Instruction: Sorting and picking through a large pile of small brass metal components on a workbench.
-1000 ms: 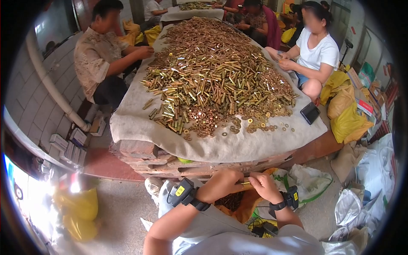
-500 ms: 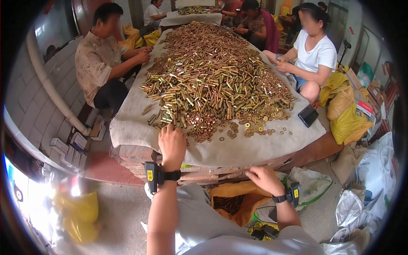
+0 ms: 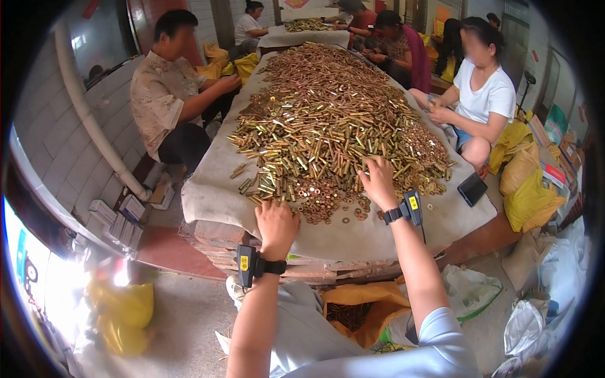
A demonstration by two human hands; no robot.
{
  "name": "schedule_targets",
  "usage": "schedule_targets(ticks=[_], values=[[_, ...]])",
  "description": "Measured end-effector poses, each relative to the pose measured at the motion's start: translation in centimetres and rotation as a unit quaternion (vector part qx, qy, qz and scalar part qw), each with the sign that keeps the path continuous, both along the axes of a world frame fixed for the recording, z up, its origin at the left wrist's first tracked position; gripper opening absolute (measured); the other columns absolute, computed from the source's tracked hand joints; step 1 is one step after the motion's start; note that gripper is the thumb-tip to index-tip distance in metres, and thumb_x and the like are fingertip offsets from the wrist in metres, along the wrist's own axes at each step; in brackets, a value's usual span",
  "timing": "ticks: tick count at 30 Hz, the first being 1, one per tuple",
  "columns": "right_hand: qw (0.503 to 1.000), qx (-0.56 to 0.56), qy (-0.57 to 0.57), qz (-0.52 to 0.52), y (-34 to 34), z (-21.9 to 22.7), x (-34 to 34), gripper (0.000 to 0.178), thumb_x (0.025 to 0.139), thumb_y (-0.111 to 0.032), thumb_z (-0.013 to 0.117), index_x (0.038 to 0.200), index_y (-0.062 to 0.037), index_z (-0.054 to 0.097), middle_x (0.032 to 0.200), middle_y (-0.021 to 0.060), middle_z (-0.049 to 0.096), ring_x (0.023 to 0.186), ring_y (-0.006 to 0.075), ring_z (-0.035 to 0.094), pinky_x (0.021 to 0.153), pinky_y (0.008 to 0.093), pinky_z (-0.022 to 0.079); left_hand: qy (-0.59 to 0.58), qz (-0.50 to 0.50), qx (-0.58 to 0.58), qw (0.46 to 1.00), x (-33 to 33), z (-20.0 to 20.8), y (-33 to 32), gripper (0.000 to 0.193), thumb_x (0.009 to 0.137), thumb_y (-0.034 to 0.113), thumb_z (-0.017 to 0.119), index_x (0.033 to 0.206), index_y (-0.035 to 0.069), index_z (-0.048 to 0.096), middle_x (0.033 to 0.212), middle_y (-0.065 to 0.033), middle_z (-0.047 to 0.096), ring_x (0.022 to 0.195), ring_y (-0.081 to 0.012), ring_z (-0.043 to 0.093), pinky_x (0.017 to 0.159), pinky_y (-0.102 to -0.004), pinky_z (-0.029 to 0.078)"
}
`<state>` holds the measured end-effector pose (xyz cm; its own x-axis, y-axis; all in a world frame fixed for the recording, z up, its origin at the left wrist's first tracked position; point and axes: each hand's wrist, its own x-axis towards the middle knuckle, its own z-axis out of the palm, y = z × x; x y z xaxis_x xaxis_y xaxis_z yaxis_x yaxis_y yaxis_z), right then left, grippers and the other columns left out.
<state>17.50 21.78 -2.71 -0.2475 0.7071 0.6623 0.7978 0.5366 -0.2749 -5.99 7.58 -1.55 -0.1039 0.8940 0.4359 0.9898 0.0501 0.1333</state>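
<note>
Left grip [image 3: 277, 223], fingers bent over the cloth-covered counter's [image 3: 353, 246] near edge, rests at the fringe of the piled brass-coloured metal sleeves [image 3: 315, 142], just left of copper-coloured nuts [image 3: 313, 193]; whether it grasps any cannot be told. Right grip [image 3: 377, 179], loosely bent at the sleeves, its hold unclear, seems to be picking, which calls for a fingertip pinch.

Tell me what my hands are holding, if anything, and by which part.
I can't tell: the left hand and right hand are at the metal parts, with any hold hidden from view.
</note>
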Motion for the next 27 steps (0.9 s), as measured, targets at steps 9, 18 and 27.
schedule_targets(ticks=[9, 18, 27], values=[[0.988, -0.064, -0.139, 0.006, 0.5, -0.8, -1.7, 0.054, 0.085, -0.034, 0.058, 0.13, -0.0084, 0.043, 0.134, 0.0193, 0.038, 0.126, 0.0374, 0.033, 0.105, 0.0453, 0.028, -0.048, -0.041, 0.012, 0.998, 0.2, -0.1, -0.6, 0.026, 0.074, 0.027, 0.067, 0.087, 0.005, 0.062, 0.091, -0.0106, 0.059, 0.092, -0.0281, 0.052, 0.081, -0.0402, 0.038], [0.974, -0.129, -0.087, 0.165, -1.7, 0.0, 0.9, 0.036, 0.083, -0.025, 0.06, 0.115, -0.0085, 0.057, 0.122, 0.0111, 0.054, 0.12, 0.0311, 0.042, 0.104, 0.0418, 0.029, -0.08, -0.045, 0.067, 0.993, 0.7, 0.4, -1.6, 0.021, 0.075, 0.024, 0.065, 0.088, 0.007, 0.062, 0.086, -0.0094, 0.056, 0.088, -0.0269, 0.051, 0.079, -0.0394, 0.038], [0.995, 0.007, -0.031, 0.092, 0.2, 1.1, -2.5, 0.014, 0.075, -0.012, 0.066, 0.088, -0.0086, 0.064, 0.088, 0.0068, 0.06, 0.088, 0.027, 0.053, 0.083, 0.039, 0.039, -0.088, -0.126, 0.068, 0.986, 4.1, 1.7, -4.9, 0.023, 0.076, 0.021, 0.065, 0.094, 0.008, 0.06, 0.087, -0.0074, 0.056, 0.086, -0.025, 0.052, 0.077, -0.0372, 0.039]])
